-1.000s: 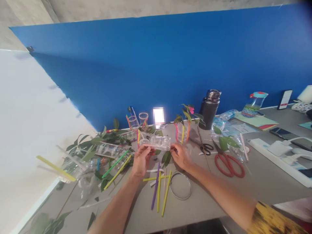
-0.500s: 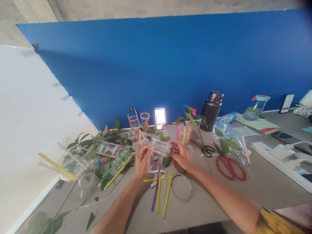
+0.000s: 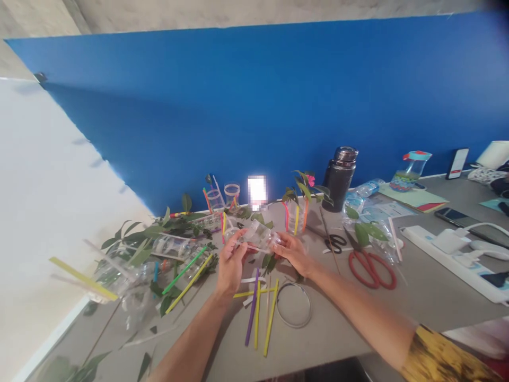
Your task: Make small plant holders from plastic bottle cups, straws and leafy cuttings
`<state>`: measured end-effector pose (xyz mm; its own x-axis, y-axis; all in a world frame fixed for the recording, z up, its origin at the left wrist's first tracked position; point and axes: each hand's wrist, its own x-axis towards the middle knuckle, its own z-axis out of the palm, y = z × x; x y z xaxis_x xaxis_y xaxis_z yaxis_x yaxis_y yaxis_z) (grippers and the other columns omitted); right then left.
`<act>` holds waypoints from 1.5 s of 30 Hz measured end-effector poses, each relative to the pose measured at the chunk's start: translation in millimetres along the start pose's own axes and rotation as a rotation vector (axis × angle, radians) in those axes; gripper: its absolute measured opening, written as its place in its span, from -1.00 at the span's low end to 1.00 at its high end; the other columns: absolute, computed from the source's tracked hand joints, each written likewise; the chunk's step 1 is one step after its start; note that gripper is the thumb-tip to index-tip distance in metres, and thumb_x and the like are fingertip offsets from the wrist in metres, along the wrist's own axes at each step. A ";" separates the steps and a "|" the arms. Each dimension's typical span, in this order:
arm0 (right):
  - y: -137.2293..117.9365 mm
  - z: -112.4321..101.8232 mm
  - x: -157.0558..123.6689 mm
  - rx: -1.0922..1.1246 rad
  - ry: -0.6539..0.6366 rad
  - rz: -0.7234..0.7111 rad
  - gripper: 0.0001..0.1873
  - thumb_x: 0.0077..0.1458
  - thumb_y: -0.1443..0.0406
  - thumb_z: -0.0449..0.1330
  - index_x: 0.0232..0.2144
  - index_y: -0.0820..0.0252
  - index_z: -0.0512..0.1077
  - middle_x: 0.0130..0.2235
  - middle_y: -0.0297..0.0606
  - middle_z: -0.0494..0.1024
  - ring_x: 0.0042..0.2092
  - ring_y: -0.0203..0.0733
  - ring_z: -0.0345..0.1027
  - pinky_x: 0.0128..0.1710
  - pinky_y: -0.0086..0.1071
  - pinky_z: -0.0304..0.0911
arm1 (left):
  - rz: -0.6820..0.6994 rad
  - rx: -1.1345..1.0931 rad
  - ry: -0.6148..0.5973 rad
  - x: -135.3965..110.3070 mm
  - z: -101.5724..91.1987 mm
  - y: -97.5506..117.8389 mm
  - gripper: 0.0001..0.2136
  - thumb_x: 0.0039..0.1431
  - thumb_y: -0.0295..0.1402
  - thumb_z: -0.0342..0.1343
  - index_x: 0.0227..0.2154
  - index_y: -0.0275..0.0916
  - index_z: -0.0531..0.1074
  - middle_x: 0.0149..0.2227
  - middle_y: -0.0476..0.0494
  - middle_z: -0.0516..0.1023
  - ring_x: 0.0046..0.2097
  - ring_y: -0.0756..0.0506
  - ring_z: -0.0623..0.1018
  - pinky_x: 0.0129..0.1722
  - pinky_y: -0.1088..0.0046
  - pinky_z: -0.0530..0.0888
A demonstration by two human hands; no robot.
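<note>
A clear plastic cup (image 3: pixel 257 232), cut from a bottle by its look, is held sideways above the table between my two hands. My left hand (image 3: pixel 233 257) grips its left end, and a pale straw seems to lie along its near side. My right hand (image 3: pixel 292 252) has its fingers closed round the other end. Just below lie yellow straws (image 3: pixel 271 318), a purple straw (image 3: pixel 252 307) and a coil of wire (image 3: pixel 293 305). Behind the right hand stands a clear cup (image 3: pixel 295 218) with coloured straws on its sides and a pink flower (image 3: pixel 310 180) in it.
Red-handled scissors (image 3: pixel 371 269), black scissors (image 3: pixel 336 243) and a white power strip (image 3: pixel 453 265) lie to the right. A dark thermos (image 3: pixel 340 180) stands at the back. Leafy twigs (image 3: pixel 147 233), plastic bottles (image 3: pixel 170 245) and straws crowd the left. A blue partition (image 3: pixel 238 106) rises behind.
My right hand has closed on the right end of the plastic cup, which has tilted a little. The whole view has shifted slightly, with things appearing further left.
</note>
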<state>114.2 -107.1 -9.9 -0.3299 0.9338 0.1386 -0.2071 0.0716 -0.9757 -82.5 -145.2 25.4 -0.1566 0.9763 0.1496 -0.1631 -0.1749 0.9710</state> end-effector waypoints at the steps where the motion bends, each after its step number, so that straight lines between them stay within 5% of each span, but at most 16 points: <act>1: 0.5 0.8 0.4 0.007 0.008 -0.017 -0.35 -0.06 -0.08 0.45 -0.02 0.15 0.49 -0.15 -0.19 0.64 -0.13 -0.08 0.51 -0.17 -0.26 0.40 | -0.019 -0.034 0.018 0.3 0.6 -0.2 -0.50 0.06 -0.21 0.29 0.08 -0.26 0.49 -0.41 -0.06 0.60 -0.34 -0.10 0.57 -0.20 0.32 0.51; 4: -1.6 1.8 0.4 0.026 0.039 -0.092 -0.33 -0.09 -0.03 0.48 0.01 0.13 0.47 -0.07 -0.18 0.63 -0.02 -0.05 0.50 0.00 -0.20 0.39 | 0.010 -0.011 0.118 1.7 -1.3 1.8 -0.59 0.05 -0.28 0.23 -0.01 -0.27 0.53 -0.55 0.07 0.46 -0.46 -0.01 0.44 -0.35 0.45 0.40; 7: -7.5 -0.9 -1.5 -0.004 0.030 -0.122 -0.40 0.02 -0.05 0.41 0.01 0.13 0.48 -0.12 -0.20 0.62 -0.06 -0.06 0.50 -0.06 -0.21 0.41 | 0.028 0.127 0.213 3.7 -8.1 5.4 -0.67 -0.05 -0.38 0.19 -0.16 -0.25 0.59 -0.50 0.03 0.51 -0.48 0.00 0.41 -0.42 0.48 0.34; 11: -12.2 -3.9 -4.5 -0.014 0.004 -0.072 -0.38 0.05 -0.09 0.34 0.08 0.06 0.48 -0.12 -0.22 0.62 -0.13 -0.06 0.48 -0.17 -0.21 0.42 | -0.006 0.346 0.142 3.7 -14.6 7.9 -0.87 -0.11 -0.40 0.18 -0.46 -0.23 0.60 -0.48 -0.08 0.57 -0.40 -0.12 0.52 -0.42 0.42 0.39; 14: -12.2 -1.9 -5.5 0.058 -0.037 -0.041 -0.29 0.02 -0.07 0.37 0.18 -0.01 0.43 -0.02 -0.21 0.61 -0.09 -0.05 0.48 -0.17 -0.22 0.42 | 0.157 0.449 0.144 0.2 -12.2 10.0 -0.88 -0.07 -0.35 0.23 -0.42 -0.18 0.61 -0.35 -0.14 0.61 -0.24 -0.21 0.57 -0.23 0.30 0.50; 18: -16.4 4.0 -6.5 0.163 -0.170 -0.043 -0.41 0.04 -0.09 0.38 0.04 0.05 0.53 -0.11 -0.22 0.61 -0.13 -0.09 0.47 -0.19 -0.27 0.41 | 0.382 0.527 0.095 -5.8 -3.0 11.6 -0.74 -0.02 -0.27 0.34 -0.22 -0.16 0.62 -0.07 -0.22 0.60 0.04 -0.29 0.53 0.17 0.13 0.40; 24: -23.6 12.5 -11.7 0.239 -0.295 0.003 -0.42 0.13 -0.06 0.35 0.13 -0.01 0.47 0.04 -0.22 0.56 -0.03 -0.12 0.45 -0.17 -0.33 0.42 | 0.148 0.283 -0.094 -11.0 8.8 4.9 -0.50 -0.02 -0.18 0.43 0.00 -0.23 0.56 0.03 -0.30 0.62 0.05 -0.30 0.58 0.13 0.13 0.46; 33: -20.4 5.4 -13.3 0.140 -0.326 -0.020 -0.37 0.07 -0.06 0.39 0.12 0.04 0.49 -0.05 -0.24 0.56 -0.11 -0.16 0.42 -0.28 -0.41 0.38 | -0.023 -0.042 -0.307 -15.8 15.9 14.5 -0.58 0.04 -0.26 0.38 -0.02 -0.24 0.59 0.04 -0.31 0.65 0.09 -0.32 0.61 0.15 0.13 0.48; 38: -30.5 2.5 -13.4 0.110 -0.397 -0.007 -0.31 0.02 -0.07 0.41 0.12 0.08 0.48 -0.08 -0.21 0.55 -0.10 -0.13 0.43 -0.33 -0.43 0.38 | -0.165 -0.274 -0.285 -13.3 16.0 16.9 -0.56 -0.02 -0.30 0.32 -0.02 -0.23 0.60 0.00 -0.30 0.68 0.02 -0.32 0.66 0.10 0.11 0.52; 45: -22.7 4.6 -8.1 -0.026 -0.292 -0.031 -0.33 0.00 -0.07 0.43 0.10 0.07 0.49 -0.21 -0.27 0.55 -0.29 -0.23 0.39 -0.43 -0.46 0.31 | -0.279 -0.311 -0.198 -8.3 14.6 24.1 -0.67 0.03 -0.30 0.26 -0.12 -0.28 0.61 -0.07 -0.27 0.71 -0.03 -0.29 0.68 0.03 0.14 0.57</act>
<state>117.4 -117.9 11.9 -0.5756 0.7909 0.2078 -0.1985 0.1114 -0.9737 -70.9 -155.6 50.3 0.1190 0.9918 -0.0475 -0.4622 0.0976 0.8814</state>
